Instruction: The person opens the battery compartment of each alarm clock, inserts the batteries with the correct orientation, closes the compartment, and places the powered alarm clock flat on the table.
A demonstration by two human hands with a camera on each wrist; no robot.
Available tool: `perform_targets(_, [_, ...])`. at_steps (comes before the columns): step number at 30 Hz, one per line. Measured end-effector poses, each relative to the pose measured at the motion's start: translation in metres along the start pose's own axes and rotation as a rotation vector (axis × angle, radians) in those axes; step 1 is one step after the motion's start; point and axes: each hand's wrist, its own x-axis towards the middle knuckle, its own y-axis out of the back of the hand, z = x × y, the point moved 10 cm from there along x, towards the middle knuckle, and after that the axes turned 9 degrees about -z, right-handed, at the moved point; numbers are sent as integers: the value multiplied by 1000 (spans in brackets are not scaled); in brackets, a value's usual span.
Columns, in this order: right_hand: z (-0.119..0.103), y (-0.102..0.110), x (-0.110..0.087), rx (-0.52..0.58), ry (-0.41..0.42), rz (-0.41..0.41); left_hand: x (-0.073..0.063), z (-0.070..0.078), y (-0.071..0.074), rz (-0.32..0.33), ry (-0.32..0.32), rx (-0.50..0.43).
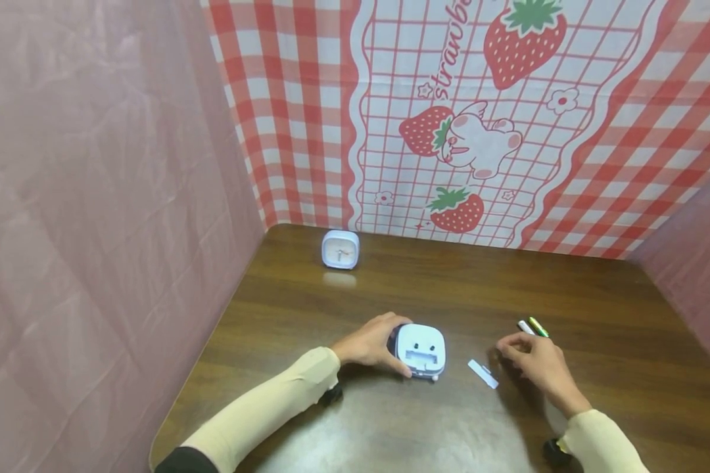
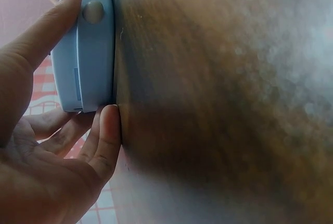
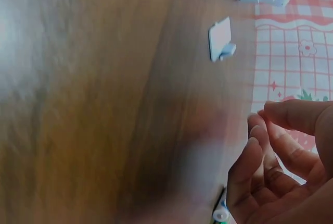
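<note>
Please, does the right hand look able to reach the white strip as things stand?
Probably yes: the strip lies on the table close to the right hand, uncovered, with nothing visible between them. The left hand grips the device on the strip's other side, out of the way.

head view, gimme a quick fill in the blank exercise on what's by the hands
The pale device, held by the left hand, shows ____ dark dots.
Beside the right hand lie a green cylinder and a ____ one.
The loose strip lies on the table between that device and the ____ hand.
Missing words: two; white; right
</note>
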Motion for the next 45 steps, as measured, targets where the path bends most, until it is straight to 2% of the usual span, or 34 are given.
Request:
perform_targets(20, [24,36,4,-62,-21,180,-2,-1,0,-5,2,-7])
perform_targets(26, [25,45,5,-49,-9,246,-2,0,1,-5,-18,-4])
perform_targets(31, [30,54,6,-86,-15,301,-1,0,0,-9,-30,-18])
perform_targets(45, [52,73,11,-117,-89,312,-1,-3,-1,-21,-28,-7])
